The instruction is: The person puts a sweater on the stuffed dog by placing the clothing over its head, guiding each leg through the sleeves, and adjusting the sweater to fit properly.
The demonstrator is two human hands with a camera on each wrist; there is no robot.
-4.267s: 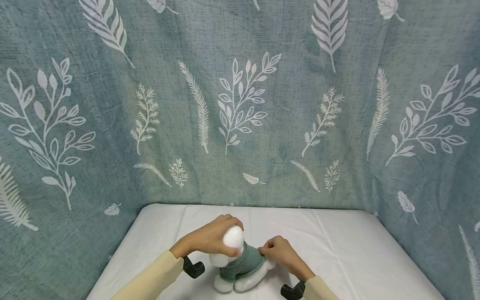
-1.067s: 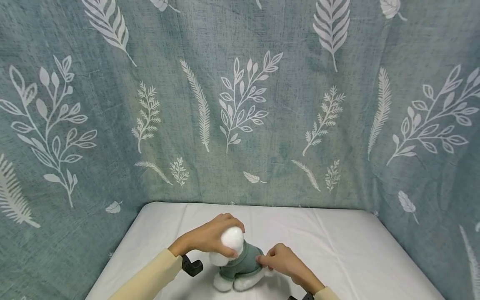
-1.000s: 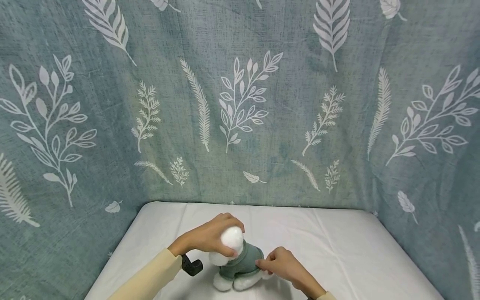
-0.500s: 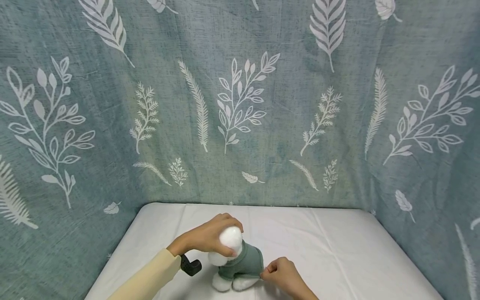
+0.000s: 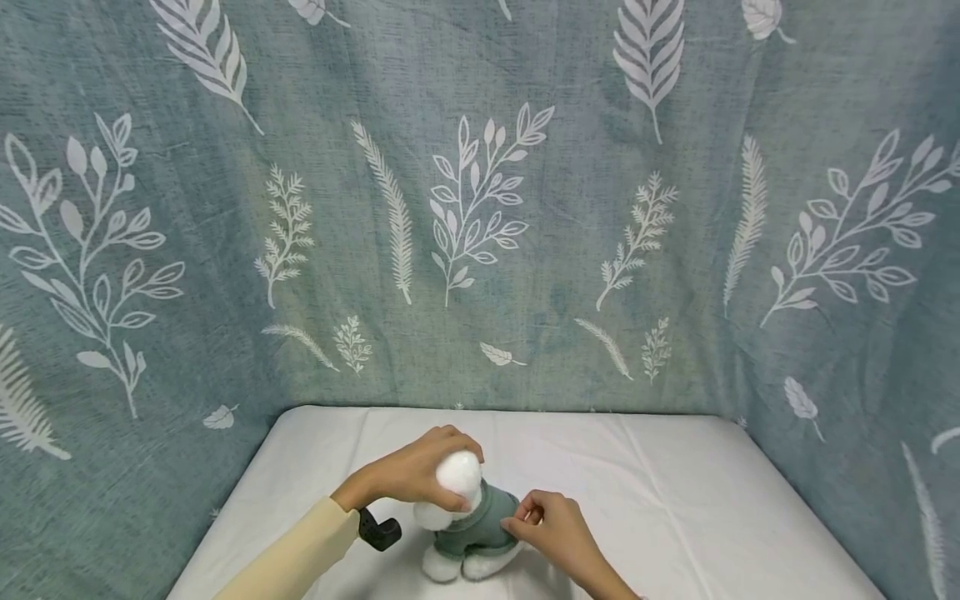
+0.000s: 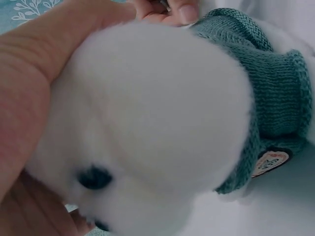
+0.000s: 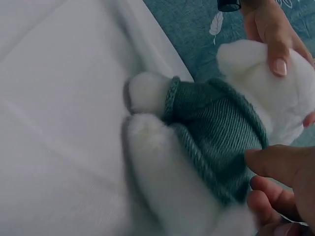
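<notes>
A white plush toy (image 5: pixel 442 571) with dark eyes in a green knitted sweater (image 5: pixel 483 521) is on the white-covered table. My left hand (image 5: pixel 420 471) grips its head (image 6: pixel 162 93), thumb on one side and fingers on the other. At the sweater's rear part is my right hand (image 5: pixel 558 533). In the right wrist view my right thumb (image 7: pixel 275 162) touches the knit, while the bent fingers (image 7: pixel 268 194) stay apart from it beside the sweater's edge. A small round patch (image 6: pixel 273 161) shows on the sweater.
The white table cover (image 5: pixel 675 492) spreads around the toy. Blue-green curtains (image 5: pixel 465 208) with white leaf prints hang behind and at both sides. A black wrist camera (image 5: pixel 380 532) sits at my left wrist.
My right hand pinched the sweater's lower rear hem half a second ago; now it is higher, thumb on the sweater, fingers parted. My left hand keeps its grip on the head.
</notes>
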